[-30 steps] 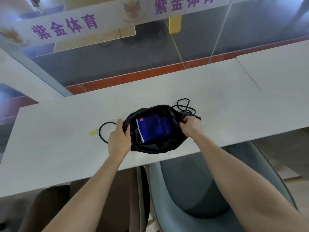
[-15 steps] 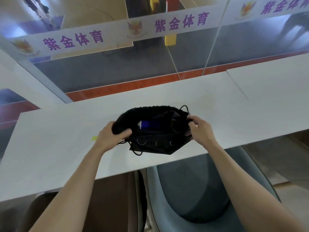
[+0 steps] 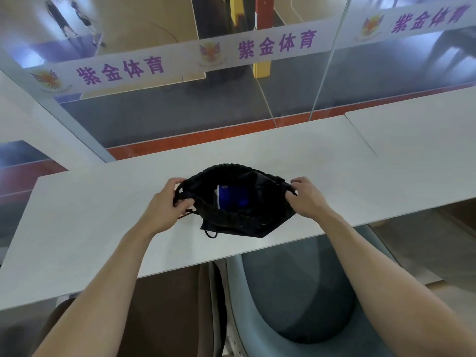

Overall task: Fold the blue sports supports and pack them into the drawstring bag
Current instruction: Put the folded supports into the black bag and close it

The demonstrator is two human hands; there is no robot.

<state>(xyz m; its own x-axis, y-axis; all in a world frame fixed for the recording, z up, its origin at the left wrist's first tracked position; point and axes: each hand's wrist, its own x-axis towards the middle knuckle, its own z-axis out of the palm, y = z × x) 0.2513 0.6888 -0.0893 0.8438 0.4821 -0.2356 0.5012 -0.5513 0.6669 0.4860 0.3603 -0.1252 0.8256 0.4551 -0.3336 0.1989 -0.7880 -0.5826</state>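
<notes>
A black drawstring bag (image 3: 239, 222) is held just above the white table (image 3: 103, 228), near its front edge. Its gathered mouth faces up and towards me. Inside the opening a folded blue sports support (image 3: 233, 200) shows, partly hidden by the bag's rim. My left hand (image 3: 164, 204) grips the left end of the mouth with its cord. My right hand (image 3: 306, 199) grips the right end. A short loop of black cord (image 3: 210, 234) hangs below the bag.
A glass partition (image 3: 231, 104) with a white banner of purple characters rises behind the table. A second white table (image 3: 425, 130) adjoins on the right. A grey-green chair (image 3: 296, 300) and a brown seat (image 3: 167, 313) stand under the front edge.
The bag has been lifted off the table and its mouth gathered narrower. My hands have moved apart to the two ends of the mouth. The camera has tilted up.
</notes>
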